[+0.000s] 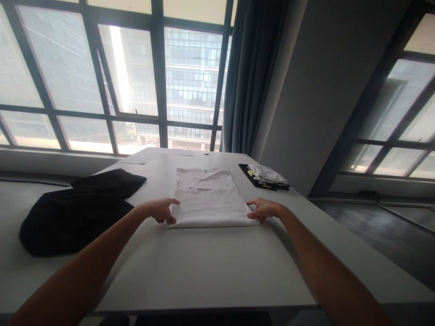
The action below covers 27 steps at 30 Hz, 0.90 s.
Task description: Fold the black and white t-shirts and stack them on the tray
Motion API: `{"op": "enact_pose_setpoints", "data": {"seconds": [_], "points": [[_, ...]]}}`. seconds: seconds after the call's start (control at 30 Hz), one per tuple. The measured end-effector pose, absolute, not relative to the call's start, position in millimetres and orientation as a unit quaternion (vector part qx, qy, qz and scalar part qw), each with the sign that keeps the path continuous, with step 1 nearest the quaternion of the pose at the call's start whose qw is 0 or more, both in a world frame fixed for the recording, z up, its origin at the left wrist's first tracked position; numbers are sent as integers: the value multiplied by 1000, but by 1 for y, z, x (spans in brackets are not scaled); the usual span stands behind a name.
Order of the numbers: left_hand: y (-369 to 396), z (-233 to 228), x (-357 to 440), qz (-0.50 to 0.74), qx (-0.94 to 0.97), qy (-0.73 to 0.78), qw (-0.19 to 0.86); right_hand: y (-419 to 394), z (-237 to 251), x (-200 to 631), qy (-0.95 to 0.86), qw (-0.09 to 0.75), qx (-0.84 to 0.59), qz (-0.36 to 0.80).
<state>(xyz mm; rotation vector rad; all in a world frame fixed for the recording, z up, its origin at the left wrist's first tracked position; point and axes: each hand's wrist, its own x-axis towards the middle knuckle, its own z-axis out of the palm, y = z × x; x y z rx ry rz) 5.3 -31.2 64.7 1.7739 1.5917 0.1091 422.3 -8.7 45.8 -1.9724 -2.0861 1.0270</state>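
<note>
**The count on the white table**

Two hands are out over the table: one left hand (159, 210) and one right hand (263, 209), each at a near corner of the same cloth. That cloth is one folded white garment (209, 199), lying flat. To its left lies black clothing (76, 210): it looks like two pieces overlapping, though in this dim light it could be one. On the far right sits one small stack of folded clothes (265, 175), seemingly two items, white over dark. One table (210, 267) carries all of it.
</note>
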Motion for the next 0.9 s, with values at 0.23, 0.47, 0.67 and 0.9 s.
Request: {"op": "enact_pose_setpoints", "data": {"seconds": [0.23, 0.47, 0.67, 0.9], "points": [[-25, 60, 2, 42, 706, 613, 353, -1, 39, 428, -681, 46, -659, 316], [-31, 56, 19, 113, 802, 582, 82, -6, 43, 411, -750, 67, -644, 135], [-25, 12, 63, 133, 900, 409, 74, 0, 12, 357, -855, 199, -479, -6], [-3, -6, 54, 65, 865, 492, 75, 13, -9, 357, -805, 45, -588, 72]]}}
